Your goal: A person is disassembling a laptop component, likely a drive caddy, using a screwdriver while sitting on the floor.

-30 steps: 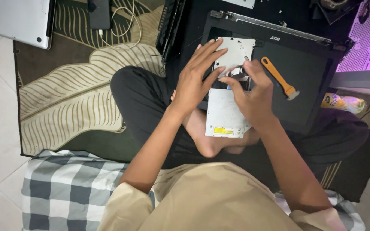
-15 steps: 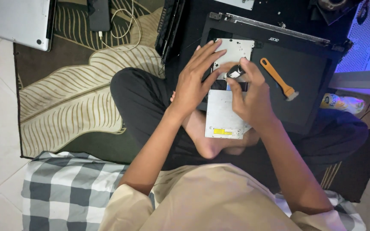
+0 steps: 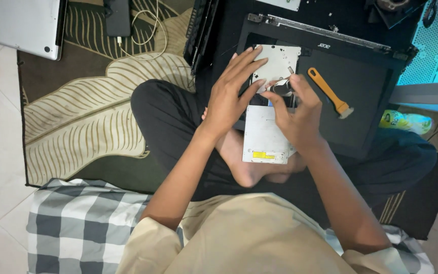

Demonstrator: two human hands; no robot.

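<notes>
Person seated cross-legged on a leaf-patterned rug (image 3: 77,116), seen from above. Work sits at about 12 o'clock from the lap.

Silver optical drive (image 3: 265,133): flat, rectangular, metal, yellow sticker near its near edge. It rests across the bare foot (image 3: 244,162) and the near edge of a black laptop lid (image 3: 361,96).

Left hand (image 3: 231,96): open, fingers spread and extended, palm down on the left part of the drive, fingertips reaching a pale perforated metal plate (image 3: 280,61) at the drive's far end.

Right hand (image 3: 295,114): closed around a small dark-and-silver tool (image 3: 280,88), pinched between thumb and fingers, over the joint between drive and plate. Cannot tell what kind of tool it is.

Orange-handled pry tool (image 3: 325,91): lies on the lid at 3 o'clock of the right hand, just beside it, not touched.

Silver laptop (image 3: 21,23), underside up, at 10 o'clock, well apart. Dark power adapter with pale cable (image 3: 120,20) beside it. Checked grey-and-white cloth (image 3: 77,228) at 7 o'clock.
</notes>
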